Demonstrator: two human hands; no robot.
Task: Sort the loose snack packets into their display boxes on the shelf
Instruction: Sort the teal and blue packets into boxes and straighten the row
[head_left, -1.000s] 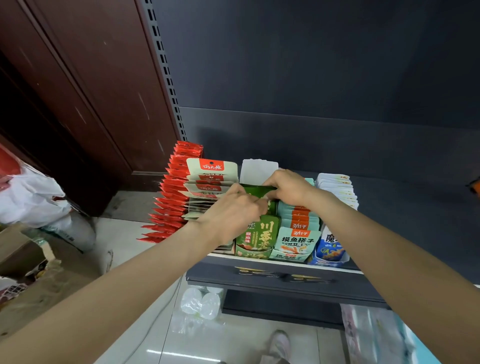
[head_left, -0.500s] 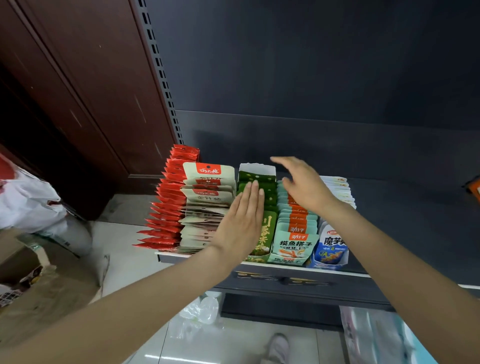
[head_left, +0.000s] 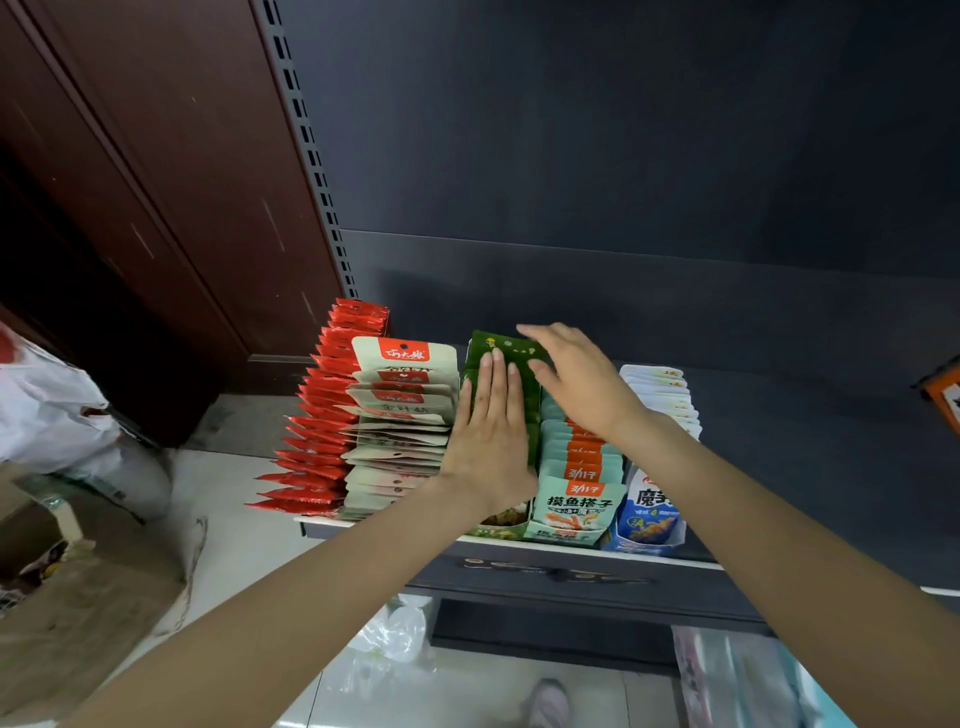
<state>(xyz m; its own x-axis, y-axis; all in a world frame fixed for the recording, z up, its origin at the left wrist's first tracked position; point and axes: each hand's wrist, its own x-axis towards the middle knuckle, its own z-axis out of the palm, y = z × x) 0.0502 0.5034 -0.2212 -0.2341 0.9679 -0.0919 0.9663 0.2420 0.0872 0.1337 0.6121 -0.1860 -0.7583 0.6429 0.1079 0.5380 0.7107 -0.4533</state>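
Shelf (head_left: 571, 551) carries five rows of snack packets side by side. Green packets (head_left: 511, 353) stand upright in the middle row, between the cream packets (head_left: 402, 395) and the teal packets (head_left: 582, 496). Left hand (head_left: 491, 436) lies flat on their tops, fingers straight; right hand (head_left: 576, 379) hovers spread, gripping nothing. Likely light, floppy, slick film: pinch the stiffer sealed top edge

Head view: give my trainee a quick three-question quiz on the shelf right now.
1. True or false: the left hand lies flat on the green packets.
2. Which row is farthest left? A red packets B blue packets C teal packets
3. Fill in: the right hand holds ____.

Key: 1 true; 2 A; 3 nothing
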